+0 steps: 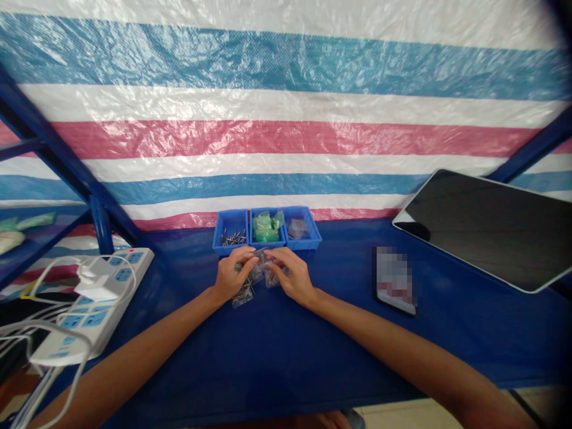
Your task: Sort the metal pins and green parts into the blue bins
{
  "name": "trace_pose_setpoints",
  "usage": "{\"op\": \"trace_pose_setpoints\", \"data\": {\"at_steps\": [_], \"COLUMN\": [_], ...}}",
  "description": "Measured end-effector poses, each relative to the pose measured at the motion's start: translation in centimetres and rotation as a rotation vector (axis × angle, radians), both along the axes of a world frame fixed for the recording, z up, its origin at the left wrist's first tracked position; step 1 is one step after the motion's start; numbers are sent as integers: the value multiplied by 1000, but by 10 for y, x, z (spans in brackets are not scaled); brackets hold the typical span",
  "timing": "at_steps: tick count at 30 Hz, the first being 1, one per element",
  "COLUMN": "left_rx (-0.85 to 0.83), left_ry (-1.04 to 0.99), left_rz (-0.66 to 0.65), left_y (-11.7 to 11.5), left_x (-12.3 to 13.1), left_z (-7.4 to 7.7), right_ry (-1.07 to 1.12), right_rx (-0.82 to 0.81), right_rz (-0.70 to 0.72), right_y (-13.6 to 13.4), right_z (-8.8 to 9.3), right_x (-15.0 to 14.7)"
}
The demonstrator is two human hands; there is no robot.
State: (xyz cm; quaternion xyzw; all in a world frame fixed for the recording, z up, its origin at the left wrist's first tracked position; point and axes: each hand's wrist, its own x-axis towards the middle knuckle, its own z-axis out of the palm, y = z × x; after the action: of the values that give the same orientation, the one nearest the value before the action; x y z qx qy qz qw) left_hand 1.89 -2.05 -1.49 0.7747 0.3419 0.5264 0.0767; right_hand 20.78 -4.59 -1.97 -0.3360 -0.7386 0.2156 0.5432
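Between the fingertips of both hands is a small clear plastic bag (261, 260). My left hand (232, 275) pinches its left side and my right hand (292, 275) grips its right side. Beneath my left hand lies another clear bag of thin metal pieces (243, 296), partly covered by the fingers. A further small bag (270, 279) shows under my right fingers. Just beyond the hands stand three blue bins: the left bin (216, 237) holds loose metal pins or screws, the middle bin (267, 244) green packets (266, 227), the right bin (308, 244) clear bags (297, 228).
On the blue table (286, 357), a phone (395, 280) lies to the right, near a large dark-screened tablet or monitor (487, 232). A white power strip (100, 310) with plugs and cables occupies the left. Striped plastic sheeting (286, 140) hangs behind.
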Motion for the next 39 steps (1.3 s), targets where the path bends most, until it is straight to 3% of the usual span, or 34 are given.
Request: {"op": "trace_pose_setpoints", "data": {"at_steps": [8, 17, 20, 25, 29, 31, 33, 39], "left_rx": [-75, -41, -45, -26, -19, -25, -30, -25], "left_ry": [82, 34, -1, 33, 28, 27, 25, 31], "left_rz": [-137, -48, -38, -63, -69, -70, -71, -70], "left_y": [-5, -6, -5, -5, -5, -5, -4, -5], "left_x": [-1, 3, 2, 1, 1, 1, 0, 0], "left_z": [11, 10, 8, 10, 11, 10, 9, 10], "right_ry": [-35, 17, 189, 711, 881, 776, 509, -757], "right_rx": [2, -102, -262, -492, -516, -443, -356, -274], "right_rz": [-113, -98, -89, -106, -161, -195, -232, -302], "right_y": [0, 1, 6, 22, 28, 27, 25, 22], "right_z": [4, 5, 8, 24, 35, 37, 38, 47], "right_x": [1, 1, 0, 5, 10, 12, 14, 20]}}
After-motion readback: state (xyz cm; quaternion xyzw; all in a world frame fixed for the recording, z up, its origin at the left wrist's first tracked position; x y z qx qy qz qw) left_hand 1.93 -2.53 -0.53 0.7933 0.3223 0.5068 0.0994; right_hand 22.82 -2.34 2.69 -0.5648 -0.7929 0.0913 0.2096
